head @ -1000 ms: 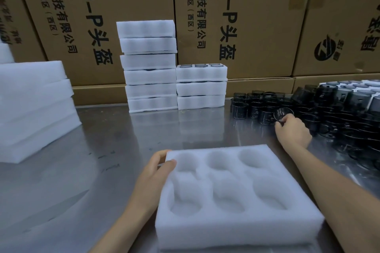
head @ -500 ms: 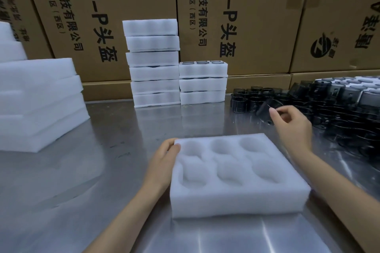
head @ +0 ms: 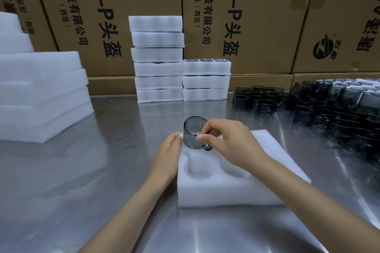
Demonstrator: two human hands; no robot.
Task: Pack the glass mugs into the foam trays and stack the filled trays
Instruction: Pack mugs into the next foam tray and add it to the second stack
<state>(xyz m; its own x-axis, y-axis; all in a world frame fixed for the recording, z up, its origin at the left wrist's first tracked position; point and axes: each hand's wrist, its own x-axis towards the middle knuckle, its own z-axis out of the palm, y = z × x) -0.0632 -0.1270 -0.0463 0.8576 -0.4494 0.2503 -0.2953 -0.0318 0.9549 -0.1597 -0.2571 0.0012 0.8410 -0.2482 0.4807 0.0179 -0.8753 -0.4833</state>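
White foam stacks (head: 178,59) of filled trays stand beyond the right grip (head: 228,146); many dark glass mugs (head: 320,109) wait to its right. Beneath it, the white foam tray (head: 236,189) is empty; it pinches the first smoky glass mug (head: 192,134). The left hand (head: 167,153) steadies the tray.

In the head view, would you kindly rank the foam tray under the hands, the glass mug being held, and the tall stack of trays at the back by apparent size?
1. foam tray, though being nearest the camera inflates it.
2. tall stack of trays, farther off, so probably bigger in reality.
3. glass mug, pinched by the right hand.
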